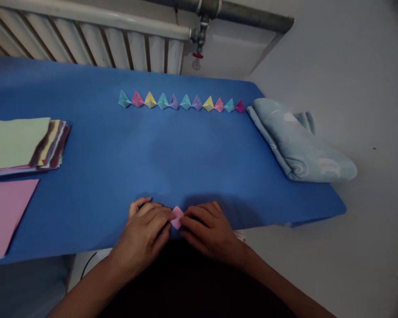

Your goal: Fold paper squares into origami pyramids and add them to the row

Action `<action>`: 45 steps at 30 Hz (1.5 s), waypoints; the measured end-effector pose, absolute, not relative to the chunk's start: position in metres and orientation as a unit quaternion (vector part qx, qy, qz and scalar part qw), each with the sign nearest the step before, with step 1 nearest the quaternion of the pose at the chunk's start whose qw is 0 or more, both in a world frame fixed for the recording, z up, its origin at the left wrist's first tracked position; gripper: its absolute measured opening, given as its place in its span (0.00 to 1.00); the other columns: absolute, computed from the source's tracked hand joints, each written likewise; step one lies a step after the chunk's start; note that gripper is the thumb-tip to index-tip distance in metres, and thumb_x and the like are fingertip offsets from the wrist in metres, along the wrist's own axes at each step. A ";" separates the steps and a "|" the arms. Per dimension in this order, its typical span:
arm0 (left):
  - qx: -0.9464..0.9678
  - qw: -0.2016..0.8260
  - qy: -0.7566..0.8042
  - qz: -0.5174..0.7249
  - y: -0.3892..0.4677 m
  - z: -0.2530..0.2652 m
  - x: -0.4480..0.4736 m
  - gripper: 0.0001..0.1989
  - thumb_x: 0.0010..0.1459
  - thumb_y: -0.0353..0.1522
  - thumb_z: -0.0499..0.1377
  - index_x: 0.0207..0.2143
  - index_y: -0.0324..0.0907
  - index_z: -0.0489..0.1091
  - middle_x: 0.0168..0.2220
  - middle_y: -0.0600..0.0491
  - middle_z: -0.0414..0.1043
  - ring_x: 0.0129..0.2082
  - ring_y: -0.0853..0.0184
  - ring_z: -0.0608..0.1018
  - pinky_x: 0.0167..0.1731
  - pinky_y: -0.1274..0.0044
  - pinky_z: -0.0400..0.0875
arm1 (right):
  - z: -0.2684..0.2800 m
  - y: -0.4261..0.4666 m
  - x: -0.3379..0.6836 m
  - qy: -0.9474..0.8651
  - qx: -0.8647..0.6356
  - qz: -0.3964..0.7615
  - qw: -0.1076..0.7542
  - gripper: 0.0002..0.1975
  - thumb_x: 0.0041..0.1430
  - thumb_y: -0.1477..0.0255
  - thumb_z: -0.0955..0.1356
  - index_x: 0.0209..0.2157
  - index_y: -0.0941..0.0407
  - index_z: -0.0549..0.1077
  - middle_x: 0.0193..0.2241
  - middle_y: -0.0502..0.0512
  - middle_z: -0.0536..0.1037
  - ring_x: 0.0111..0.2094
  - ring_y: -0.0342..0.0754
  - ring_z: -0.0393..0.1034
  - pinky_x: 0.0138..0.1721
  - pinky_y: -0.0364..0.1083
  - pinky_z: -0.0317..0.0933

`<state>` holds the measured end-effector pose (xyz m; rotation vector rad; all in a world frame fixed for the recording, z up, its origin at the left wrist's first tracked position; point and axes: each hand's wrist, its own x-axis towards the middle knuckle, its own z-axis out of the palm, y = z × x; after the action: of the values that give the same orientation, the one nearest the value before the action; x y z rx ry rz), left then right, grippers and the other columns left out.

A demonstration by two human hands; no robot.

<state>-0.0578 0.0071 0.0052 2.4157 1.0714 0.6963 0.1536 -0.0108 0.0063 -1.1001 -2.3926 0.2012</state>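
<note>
A small pink folded paper piece [177, 217] lies at the near edge of the blue table [119, 154]. My left hand [146, 232] and my right hand [207, 232] both press on it with their fingertips, one from each side. Most of the paper is hidden under my fingers. Farther back on the table stands a row of several small folded paper shapes [182, 102] in teal, pink, yellow and purple.
A stack of coloured paper sheets [23, 148] lies at the left, with a loose pink sheet [3, 214] in front of it. A folded light-blue cloth [298, 141] lies on the table's right end. A radiator [86, 39] runs behind the table.
</note>
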 end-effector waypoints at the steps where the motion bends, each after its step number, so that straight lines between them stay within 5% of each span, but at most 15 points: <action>1: 0.865 0.209 0.384 0.246 0.008 0.005 -0.058 0.12 0.61 0.25 0.52 0.45 0.47 0.66 0.38 0.57 0.76 0.41 0.66 0.75 0.52 0.63 0.55 | 0.007 -0.010 0.153 -0.877 -0.407 0.076 0.244 0.09 0.62 0.70 0.65 0.44 0.57 0.73 0.36 0.54 0.76 0.36 0.47 0.65 0.35 0.47 0.54; 13: 0.854 0.261 0.383 0.236 0.011 0.014 -0.057 0.11 0.58 0.26 0.56 0.43 0.46 0.66 0.40 0.57 0.75 0.42 0.65 0.73 0.53 0.63 0.55 | 0.005 -0.010 0.150 -0.873 -0.418 0.049 0.247 0.08 0.64 0.74 0.63 0.43 0.57 0.73 0.34 0.54 0.77 0.34 0.46 0.65 0.34 0.47 0.53; 21: 0.876 0.190 0.372 0.242 0.012 0.003 -0.056 0.07 0.62 0.31 0.56 0.43 0.45 0.67 0.39 0.56 0.76 0.39 0.65 0.75 0.51 0.63 0.57 | 0.003 -0.011 0.148 -0.868 -0.432 0.053 0.241 0.09 0.64 0.74 0.64 0.44 0.57 0.73 0.32 0.53 0.76 0.34 0.46 0.65 0.34 0.47 0.53; 45: 0.883 0.068 0.369 0.283 0.007 -0.005 -0.055 0.06 0.60 0.26 0.56 0.38 0.43 0.71 0.36 0.54 0.75 0.37 0.66 0.75 0.49 0.63 0.62 | -0.002 -0.011 0.147 -0.844 -0.463 0.077 0.260 0.09 0.64 0.74 0.63 0.36 0.58 0.74 0.33 0.55 0.76 0.33 0.47 0.64 0.34 0.48 0.54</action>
<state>-0.0545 0.0070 -0.0050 2.6600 1.1110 0.8516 0.1472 -0.0110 -0.0016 -1.2547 -2.2855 0.2096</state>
